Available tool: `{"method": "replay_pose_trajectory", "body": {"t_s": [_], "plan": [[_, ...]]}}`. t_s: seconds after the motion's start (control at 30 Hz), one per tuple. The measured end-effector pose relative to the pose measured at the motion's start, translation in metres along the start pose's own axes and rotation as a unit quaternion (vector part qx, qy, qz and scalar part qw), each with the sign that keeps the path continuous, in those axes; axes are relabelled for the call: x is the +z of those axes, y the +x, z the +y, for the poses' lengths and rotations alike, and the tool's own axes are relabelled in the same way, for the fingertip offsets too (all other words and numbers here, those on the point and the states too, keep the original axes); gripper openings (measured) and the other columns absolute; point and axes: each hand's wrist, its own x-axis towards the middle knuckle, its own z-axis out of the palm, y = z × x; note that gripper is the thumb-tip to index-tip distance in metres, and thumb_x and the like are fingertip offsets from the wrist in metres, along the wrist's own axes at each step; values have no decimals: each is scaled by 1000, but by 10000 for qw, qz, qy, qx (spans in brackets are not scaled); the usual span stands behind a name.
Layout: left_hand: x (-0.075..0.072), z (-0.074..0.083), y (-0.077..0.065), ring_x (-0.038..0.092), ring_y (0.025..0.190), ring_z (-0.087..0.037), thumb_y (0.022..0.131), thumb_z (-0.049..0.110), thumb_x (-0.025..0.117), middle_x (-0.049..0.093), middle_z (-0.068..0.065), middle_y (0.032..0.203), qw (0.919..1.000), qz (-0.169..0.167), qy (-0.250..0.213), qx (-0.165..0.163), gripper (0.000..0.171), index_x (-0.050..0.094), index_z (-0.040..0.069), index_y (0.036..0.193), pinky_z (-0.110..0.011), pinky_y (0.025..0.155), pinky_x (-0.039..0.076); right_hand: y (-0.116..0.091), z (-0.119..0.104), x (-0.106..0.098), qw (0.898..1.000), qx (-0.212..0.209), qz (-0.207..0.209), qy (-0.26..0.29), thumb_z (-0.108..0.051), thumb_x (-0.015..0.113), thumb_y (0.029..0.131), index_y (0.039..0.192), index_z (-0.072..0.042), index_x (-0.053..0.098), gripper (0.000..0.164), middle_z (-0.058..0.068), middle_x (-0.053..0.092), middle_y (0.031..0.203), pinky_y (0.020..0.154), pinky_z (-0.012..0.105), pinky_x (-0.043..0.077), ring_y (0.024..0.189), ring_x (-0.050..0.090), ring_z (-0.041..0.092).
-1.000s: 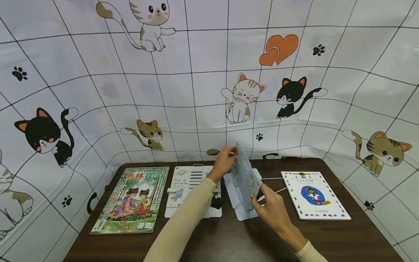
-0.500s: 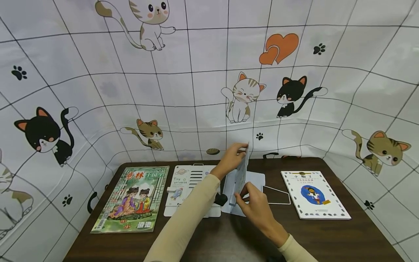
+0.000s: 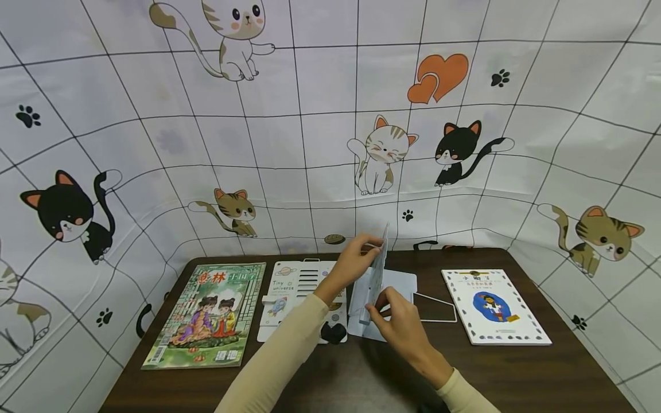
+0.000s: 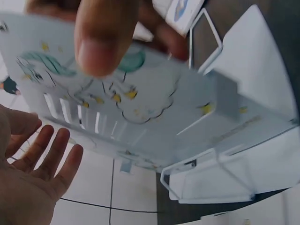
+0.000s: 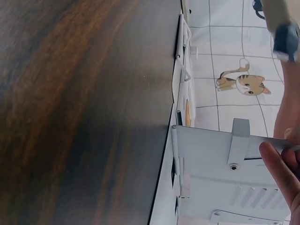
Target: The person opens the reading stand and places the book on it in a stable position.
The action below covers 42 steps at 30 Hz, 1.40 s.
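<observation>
A pale folding book stand (image 3: 379, 269) stands half folded near the table's middle, its printed panel raised almost edge-on in the head view. My right hand (image 3: 405, 324) pinches that panel low on its near edge. Against its upper far edge, my left hand (image 3: 351, 264) has fingers loosely extended and spread. Unicorn drawings and slots cover the panel (image 4: 150, 93) in the left wrist view. Its plain back (image 5: 211, 150), with a small clip, faces the right wrist camera. A white wire leg (image 3: 439, 321) sticks out to the right on the table.
Left of my hands lies a second white stand (image 3: 281, 287) marked "Tiny universe", partly hidden by my left arm. A green magazine (image 3: 206, 315) lies at the far left, a white book (image 3: 496, 310) at the right. Behind the dark table (image 3: 335, 378) hangs a cat-print sheet (image 3: 320, 143).
The panel has swung from facing right to nearly edge-on, exposing more wire leg. My right hand has shifted left. In the last half second, my left hand has edged slightly left.
</observation>
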Motion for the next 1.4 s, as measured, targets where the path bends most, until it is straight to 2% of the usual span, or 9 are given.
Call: {"method": "replay_pose_trajectory", "body": {"t_s": [0.3,0.5,0.63,0.73,0.8,0.9,1.07,1.27,1.4], "plan": [[-1,10,-61,67,121,-27,110,17,60,67,-11,131,9990,137,-116,399,26,68,7,133,-32,98,58,2,-2,-1,9995,247,-57,183,6,89,81,88,-7,57,35,-3,62,80,63,20,61,77,75,16],[13,9,-89,58,134,-30,104,17,70,56,-13,144,9957,93,-122,916,44,57,7,145,-42,101,60,4,-2,-3,9984,291,-219,444,9,87,80,94,-6,58,35,0,65,85,64,23,62,79,73,15],[20,9,-94,59,132,-29,102,12,73,55,-13,143,9937,510,41,996,44,57,7,143,-40,96,63,7,5,-8,9917,259,-780,989,9,85,82,100,-7,61,34,4,69,92,69,25,64,85,73,15],[23,9,-96,61,130,-29,100,5,73,58,-14,138,9923,763,-1,974,40,60,5,139,-36,93,64,12,21,-18,9719,550,-1547,1687,3,80,92,104,-8,67,21,7,73,98,72,29,65,87,74,13],[25,9,-98,63,128,-29,99,2,73,59,-14,135,9916,865,-9,964,38,62,4,136,-34,92,64,21,35,-27,9559,915,-1820,2115,-1,76,97,106,-7,70,13,12,74,101,74,33,65,86,75,15],[27,8,-99,64,126,-28,98,0,73,60,-14,132,9905,970,-17,973,35,63,4,132,-30,90,64,42,57,-43,9432,1564,-1706,2385,-5,71,102,109,-2,70,7,19,73,103,76,38,66,84,76,22],[31,6,-99,65,125,-27,95,-4,73,61,-13,129,9884,1110,-114,1027,35,63,4,128,-27,90,63,91,89,-58,9317,2347,-1249,2476,-10,68,105,118,8,63,22,21,72,106,83,39,66,87,76,19],[35,2,-99,67,120,-29,91,-9,73,62,-15,126,9866,1199,-134,1101,37,64,-1,126,-29,89,64,136,107,-55,9227,2709,-1144,2493,-12,59,111,136,11,56,34,27,64,131,94,25,61,109,72,20],[38,-3,-100,69,117,-33,91,-9,72,62,-15,126,9877,1184,-135,1010,37,63,-4,127,-36,88,65,152,108,-46,9223,2716,-1377,2379,-7,50,113,149,7,49,39,28,55,150,115,37,51,135,61,38]]}}
